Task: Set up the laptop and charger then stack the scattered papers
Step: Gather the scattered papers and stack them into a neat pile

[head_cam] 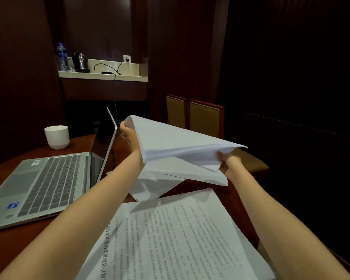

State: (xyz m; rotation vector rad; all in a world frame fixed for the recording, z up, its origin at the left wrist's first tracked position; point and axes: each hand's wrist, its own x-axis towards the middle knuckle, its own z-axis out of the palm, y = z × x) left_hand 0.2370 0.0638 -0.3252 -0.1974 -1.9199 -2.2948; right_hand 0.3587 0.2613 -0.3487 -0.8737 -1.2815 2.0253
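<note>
A: Where is the bundle, and who has it?

B: The thick white paper sheaf (176, 138) is in the air above the dark brown wooden surface (18, 246), at 12 o'clock from the person. The left hand (127, 134) has its grip curled over the far corner at 10 o'clock. The right hand (229, 163) pinches the near corner at 4 o'clock. Both grips are closed on paper.

A: Why 2 hands on opposite corners?

B: My guess is that a sheaf this thick would sag and fan out if held by 1 edge. Opposite corners keep it together while it is squared up.

A: Which way does it lie?

B: Its long axis runs from 10 o'clock to 4 o'clock. The left end is higher, and the top face slopes down to the right.

A: And the rest?

B: Loose white sheets (160, 182) lie skewed directly beneath it. Printed white pages (170, 239) spread at 6 o'clock, so the stacking looks only partly done. The open silver laptop (49, 184) sits at 9 o'clock with its screen raised. The black charger cable (107, 72) lies on the pale shelf (129, 78) far off at 11 o'clock, and I cannot tell whether it reaches the laptop
</note>
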